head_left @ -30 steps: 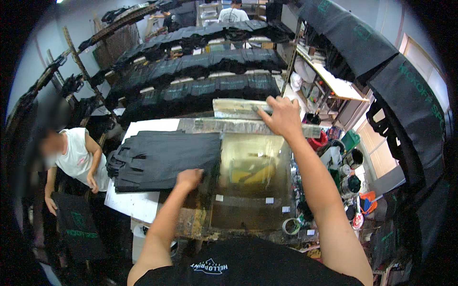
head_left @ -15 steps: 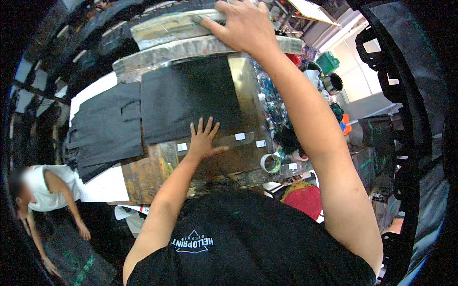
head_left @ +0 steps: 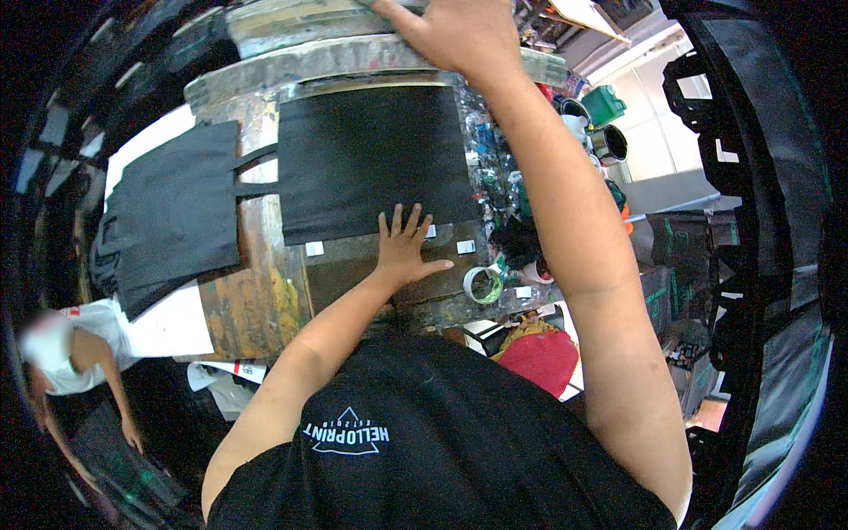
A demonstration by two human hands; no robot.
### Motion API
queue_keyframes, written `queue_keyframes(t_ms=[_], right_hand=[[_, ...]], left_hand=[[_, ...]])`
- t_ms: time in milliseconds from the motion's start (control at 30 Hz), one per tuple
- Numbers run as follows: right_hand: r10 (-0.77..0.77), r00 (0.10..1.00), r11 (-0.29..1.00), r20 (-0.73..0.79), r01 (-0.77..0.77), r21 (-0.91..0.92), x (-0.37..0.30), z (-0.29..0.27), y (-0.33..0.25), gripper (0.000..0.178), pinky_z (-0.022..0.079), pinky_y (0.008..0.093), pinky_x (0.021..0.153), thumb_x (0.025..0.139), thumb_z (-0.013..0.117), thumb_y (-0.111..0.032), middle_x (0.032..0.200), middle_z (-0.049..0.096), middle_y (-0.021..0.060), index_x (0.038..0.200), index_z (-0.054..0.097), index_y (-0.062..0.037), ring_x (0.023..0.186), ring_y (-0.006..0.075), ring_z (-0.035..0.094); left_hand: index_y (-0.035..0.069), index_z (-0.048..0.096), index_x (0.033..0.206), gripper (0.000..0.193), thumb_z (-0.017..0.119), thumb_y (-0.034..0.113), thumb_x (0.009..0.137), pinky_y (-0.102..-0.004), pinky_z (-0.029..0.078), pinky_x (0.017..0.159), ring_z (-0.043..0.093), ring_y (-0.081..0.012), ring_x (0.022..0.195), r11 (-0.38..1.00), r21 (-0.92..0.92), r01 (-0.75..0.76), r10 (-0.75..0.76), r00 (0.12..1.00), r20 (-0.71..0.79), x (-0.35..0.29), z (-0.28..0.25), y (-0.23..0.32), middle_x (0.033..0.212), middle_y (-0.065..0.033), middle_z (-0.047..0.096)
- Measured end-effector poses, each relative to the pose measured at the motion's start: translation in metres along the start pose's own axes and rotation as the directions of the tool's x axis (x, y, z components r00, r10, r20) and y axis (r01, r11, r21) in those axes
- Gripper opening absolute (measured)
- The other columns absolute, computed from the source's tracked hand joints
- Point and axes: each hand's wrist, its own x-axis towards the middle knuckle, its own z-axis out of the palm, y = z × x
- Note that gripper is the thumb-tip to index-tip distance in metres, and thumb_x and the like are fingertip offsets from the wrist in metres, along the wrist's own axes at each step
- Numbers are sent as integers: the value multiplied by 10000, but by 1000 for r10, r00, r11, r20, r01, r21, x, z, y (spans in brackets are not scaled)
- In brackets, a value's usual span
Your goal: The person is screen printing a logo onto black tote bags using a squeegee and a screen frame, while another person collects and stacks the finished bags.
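Black bag (head_left: 371, 163) lies flat, left hand (head_left: 408, 247) fanned at its near edge

The bag's laying-out on the worktop (head_left: 256, 300) looks done: the body is nearly smooth, its straps (head_left: 256, 189) reaching left to the stack of dark bags (head_left: 172, 212). Its upper face shows no marking, and the stacked bags are not yet laid out singly.

The left hand's grip is slack and holds nothing, fingers spread over the cloth; whether they press is hard to say. The right hand (head_left: 468, 35) is at the pale bar (head_left: 300, 71) beyond the bag. The top edge cuts off its fingers, so its grip cannot be made out. Where the straps end is unclear, and a co-worker (head_left: 88, 344) at left is blurred.
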Motion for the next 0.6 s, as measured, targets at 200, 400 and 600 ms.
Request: queue_keyframes(t_ms=[200, 400, 600], right_hand=[[-101, 992, 994, -76, 98, -44, -13, -3, -3, 604, 450, 546, 887, 962, 554, -619, 801, 682, 215, 839, 691, -44, 838, 400, 661], [-58, 969, 994, 241, 78, -75, -140, 14, -22, 525, 395, 516, 920, 864, 731, -439, 1111, 620, 137, 1269, 611, -127, 1105, 312, 582], [39, 793, 999, 608, -19, -38, -222, 75, -19, 637, 411, 533, 915, 764, 824, -196, 1117, 598, 119, 1322, 520, -157, 1141, 333, 573]], left_hand=[[119, 350, 1610, 1007, 625, 741, 867, -540, 269, 1237, 354, -414, 1502, 701, -712, 40, -230, 958, -172, -4, -107, -34, 1638, -198, 363], [-5, 142, 1606, 1071, 433, 788, 948, -530, 382, 1198, 438, -396, 1438, -424, -863, -276, -431, 899, -76, -87, -249, -96, 1568, -335, 347], [85, 161, 1632, 1133, 411, 892, 877, -534, 402, 1157, 456, -404, 1419, -508, -861, 2, -505, 809, 300, -134, -127, -108, 1586, -259, 354]])
